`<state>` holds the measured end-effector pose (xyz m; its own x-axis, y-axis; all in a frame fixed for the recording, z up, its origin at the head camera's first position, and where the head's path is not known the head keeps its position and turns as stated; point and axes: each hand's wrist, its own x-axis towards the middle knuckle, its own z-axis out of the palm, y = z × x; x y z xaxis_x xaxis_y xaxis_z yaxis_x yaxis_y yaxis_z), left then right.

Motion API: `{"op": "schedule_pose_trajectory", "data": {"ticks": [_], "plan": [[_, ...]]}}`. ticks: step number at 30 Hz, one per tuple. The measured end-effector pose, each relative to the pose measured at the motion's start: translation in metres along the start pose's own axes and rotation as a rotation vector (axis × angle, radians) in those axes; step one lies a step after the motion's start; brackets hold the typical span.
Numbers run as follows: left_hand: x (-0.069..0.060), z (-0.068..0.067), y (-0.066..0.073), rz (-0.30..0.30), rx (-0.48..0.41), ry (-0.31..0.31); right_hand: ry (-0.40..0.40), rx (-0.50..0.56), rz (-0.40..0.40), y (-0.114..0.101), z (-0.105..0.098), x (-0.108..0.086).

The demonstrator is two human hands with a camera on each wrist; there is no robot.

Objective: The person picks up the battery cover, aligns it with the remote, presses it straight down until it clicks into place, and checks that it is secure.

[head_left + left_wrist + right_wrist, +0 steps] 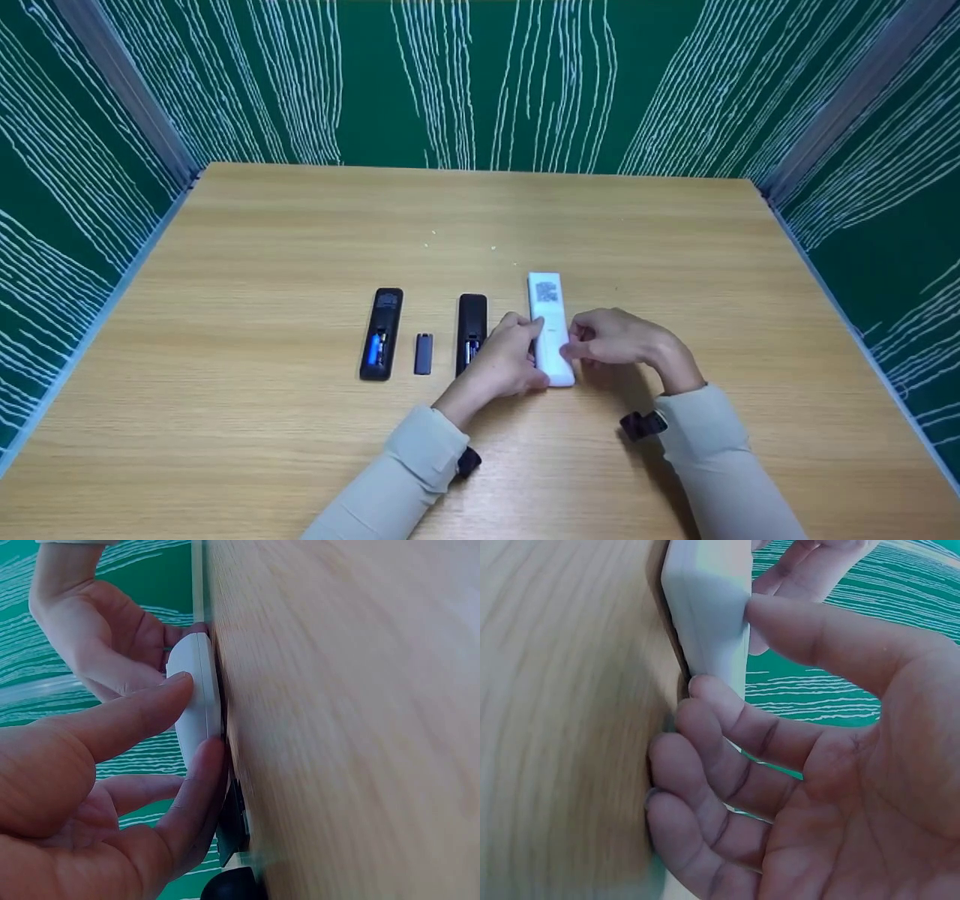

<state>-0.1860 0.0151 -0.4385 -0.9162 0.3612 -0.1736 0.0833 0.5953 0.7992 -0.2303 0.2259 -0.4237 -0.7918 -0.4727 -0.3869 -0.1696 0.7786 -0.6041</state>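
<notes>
A white remote control [551,337] lies back side up on the table, a printed label near its far end. My left hand [506,360] grips it from the left, thumb at the near end; in the left wrist view, the thumb and fingers [202,787] touch its white casing. On the right edge, my right hand [619,337] pinches the same remote between thumb and index finger. The right wrist view shows the other fingers [679,761] curled beside it near the tabletop. My left hand partly hides a black remote [472,315] with batteries in its uncovered compartment.
Further left lies another black remote [388,300], its battery compartment uncovered with a blue battery [374,349] inside. Between the two black remotes is a small dark battery cover [423,354]. Small white bits [493,247] are scattered farther back on the wooden table [300,450].
</notes>
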Motion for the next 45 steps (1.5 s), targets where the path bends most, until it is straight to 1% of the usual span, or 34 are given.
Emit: {"op": "schedule_pose_trajectory", "data": {"ticks": [5,12,17,23,28,34,40,45], "plan": [[0.0,0.0,-0.001,0.019,0.036,0.009,0.012,0.014,0.015,0.0,0.002,0.001],[-0.001,0.0,0.001,-0.008,0.019,0.003,0.05,-0.016,0.023,-0.001,0.003,0.003],[-0.001,0.0,0.001,-0.024,0.019,-0.003,0.07,-0.005,0.035,-0.001,0.004,0.005],[-0.001,-0.001,0.001,-0.025,0.024,-0.006,0.09,-0.018,0.039,0.0,0.004,0.008],[-0.001,-0.001,0.001,-0.026,0.009,-0.009,0.092,-0.02,0.035,0.001,0.005,0.008],[-0.001,-0.003,0.002,-0.009,-0.009,-0.006,0.092,-0.024,0.02,0.001,0.003,0.008],[-0.001,-0.007,0.004,-0.038,-0.036,-0.002,0.142,-0.019,0.015,-0.001,-0.002,0.003],[-0.002,-0.013,0.005,-0.017,-0.015,0.015,0.196,-0.026,0.02,-0.001,-0.006,0.001]]}}
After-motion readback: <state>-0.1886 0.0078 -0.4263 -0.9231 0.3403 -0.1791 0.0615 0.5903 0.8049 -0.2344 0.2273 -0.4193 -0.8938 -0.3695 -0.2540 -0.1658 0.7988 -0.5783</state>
